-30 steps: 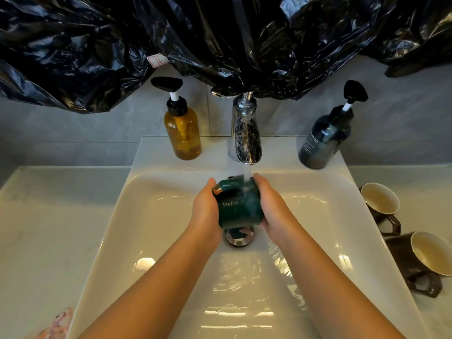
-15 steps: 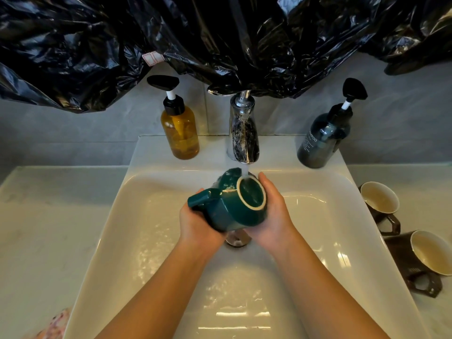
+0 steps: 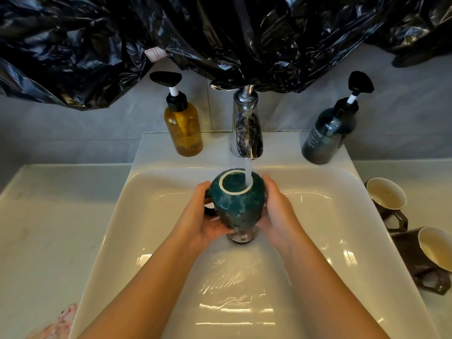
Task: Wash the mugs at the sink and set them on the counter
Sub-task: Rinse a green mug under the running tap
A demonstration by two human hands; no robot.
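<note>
A dark green mug (image 3: 238,206) is over the drain of the white sink (image 3: 342,216), held between both hands. Its round end with a pale ring faces up, and the water stream from the chrome faucet (image 3: 247,133) lands on that end. My left hand (image 3: 198,216) grips the mug's left side by the handle. My right hand (image 3: 278,209) grips its right side. Two brown mugs with cream insides (image 3: 386,199) (image 3: 425,253) lie on their sides on the counter right of the sink.
An amber pump bottle (image 3: 183,128) stands left of the faucet and a dark pump bottle (image 3: 327,133) to its right. Black plastic sheeting (image 3: 220,33) hangs above the faucet. The pale counter (image 3: 49,216) extends to the left of the sink.
The green mug has been turned in my hands under the stream: first its side with the word Hello faced me, then one ringed end tilted right, now a ringed end faces up.
</note>
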